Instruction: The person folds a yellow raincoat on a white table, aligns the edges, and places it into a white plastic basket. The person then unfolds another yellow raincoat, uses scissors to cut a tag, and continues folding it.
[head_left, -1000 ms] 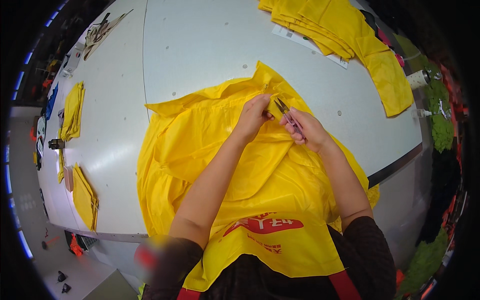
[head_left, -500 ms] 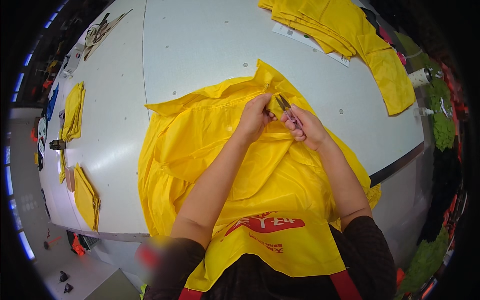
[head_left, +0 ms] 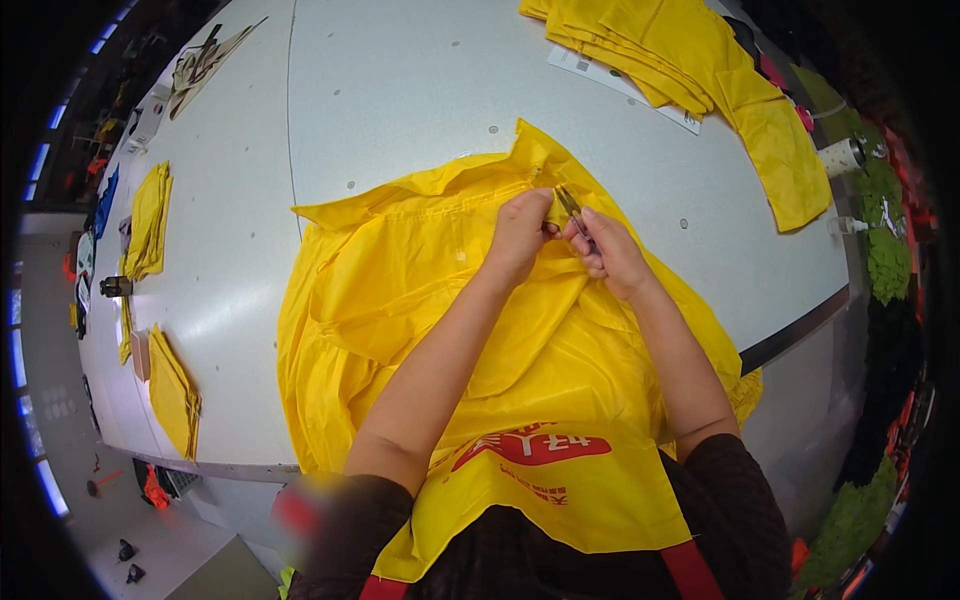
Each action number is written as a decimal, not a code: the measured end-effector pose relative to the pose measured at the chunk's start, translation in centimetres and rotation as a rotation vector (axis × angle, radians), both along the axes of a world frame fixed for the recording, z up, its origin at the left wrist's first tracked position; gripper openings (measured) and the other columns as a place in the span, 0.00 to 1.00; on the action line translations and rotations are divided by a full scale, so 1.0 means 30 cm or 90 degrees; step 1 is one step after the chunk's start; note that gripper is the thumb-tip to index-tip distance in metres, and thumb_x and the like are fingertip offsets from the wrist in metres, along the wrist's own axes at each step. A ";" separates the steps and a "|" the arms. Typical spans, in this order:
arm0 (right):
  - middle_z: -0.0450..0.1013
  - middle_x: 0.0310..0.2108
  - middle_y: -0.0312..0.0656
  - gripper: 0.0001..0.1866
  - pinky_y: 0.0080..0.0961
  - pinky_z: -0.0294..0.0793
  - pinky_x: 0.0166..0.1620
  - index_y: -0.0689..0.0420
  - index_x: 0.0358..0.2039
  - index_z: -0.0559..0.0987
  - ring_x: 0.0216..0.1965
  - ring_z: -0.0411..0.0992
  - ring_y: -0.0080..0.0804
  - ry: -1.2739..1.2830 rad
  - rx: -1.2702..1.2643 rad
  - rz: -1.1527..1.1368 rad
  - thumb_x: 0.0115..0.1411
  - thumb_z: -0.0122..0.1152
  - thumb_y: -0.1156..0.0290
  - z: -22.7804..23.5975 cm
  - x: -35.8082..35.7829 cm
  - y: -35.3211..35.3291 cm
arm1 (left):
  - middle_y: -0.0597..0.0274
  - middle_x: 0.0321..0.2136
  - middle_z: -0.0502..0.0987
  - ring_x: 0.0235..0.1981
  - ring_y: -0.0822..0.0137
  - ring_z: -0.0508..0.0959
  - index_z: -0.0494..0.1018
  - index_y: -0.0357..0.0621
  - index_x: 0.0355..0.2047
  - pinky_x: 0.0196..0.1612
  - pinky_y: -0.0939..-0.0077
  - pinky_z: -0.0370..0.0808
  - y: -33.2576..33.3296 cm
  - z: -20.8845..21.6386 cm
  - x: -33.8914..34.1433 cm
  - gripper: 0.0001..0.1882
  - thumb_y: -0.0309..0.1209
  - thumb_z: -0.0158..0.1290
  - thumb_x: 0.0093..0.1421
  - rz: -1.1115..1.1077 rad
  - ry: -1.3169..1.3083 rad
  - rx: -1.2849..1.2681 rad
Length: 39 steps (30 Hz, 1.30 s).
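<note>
A large piece of thin yellow sewn fabric lies spread and rumpled on the table before me, with gathered stitching along its far edge. My left hand is closed, pinching a bit of this fabric near the far seam between thumb and fingers. Just right of it, my right hand is wrapped round a small pair of thread snips. Their dark blades point up and left, close beside my left fingertips and over the yellow fabric. Whether a thread lies between the blades is too small to tell.
The pale table has a dark right edge. A stack of folded yellow fabric lies on white paper at the far right, beside a white roll. More folded yellow pieces lie on the left. My yellow apron hangs in front.
My left hand has shifted slightly right, toward the snips. The snips have turned a little more upright, and their blades look closer together.
</note>
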State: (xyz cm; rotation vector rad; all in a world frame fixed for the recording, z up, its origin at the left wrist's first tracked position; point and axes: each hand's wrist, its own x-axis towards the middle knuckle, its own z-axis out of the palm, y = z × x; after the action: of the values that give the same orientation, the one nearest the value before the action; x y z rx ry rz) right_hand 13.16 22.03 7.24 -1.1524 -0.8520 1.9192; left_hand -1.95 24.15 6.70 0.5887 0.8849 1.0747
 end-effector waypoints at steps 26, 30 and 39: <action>0.63 0.20 0.29 0.10 0.16 0.61 0.25 0.62 0.29 0.72 0.23 0.58 0.15 -0.437 0.316 -0.112 0.55 0.60 0.68 0.001 0.151 0.126 | 0.63 0.29 0.76 0.21 0.78 0.68 0.75 0.37 0.36 0.27 0.85 0.66 -0.028 0.188 -0.392 0.12 0.32 0.44 0.62 0.389 0.532 0.442; 0.61 0.19 0.28 0.10 0.16 0.60 0.25 0.61 0.36 0.74 0.22 0.57 0.15 -0.615 0.393 -0.184 0.57 0.58 0.69 0.055 0.141 0.117 | 0.66 0.26 0.74 0.23 0.77 0.68 0.73 0.36 0.35 0.26 0.83 0.67 -0.137 0.304 -0.789 0.11 0.32 0.53 0.58 0.816 0.495 0.257; 0.60 0.17 0.30 0.12 0.15 0.59 0.24 0.61 0.40 0.74 0.20 0.57 0.16 -0.378 0.444 0.095 0.56 0.59 0.72 0.108 -0.334 -0.060 | 0.58 0.31 0.76 0.30 0.69 0.77 0.72 0.34 0.37 0.33 0.77 0.76 -0.248 -0.019 -0.881 0.12 0.30 0.54 0.56 0.328 0.185 -0.118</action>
State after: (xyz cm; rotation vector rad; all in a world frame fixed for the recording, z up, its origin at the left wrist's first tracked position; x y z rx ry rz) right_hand 3.15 20.24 10.47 -1.2246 -1.7899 1.1888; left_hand -28.39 16.70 6.14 0.3711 1.4256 1.3659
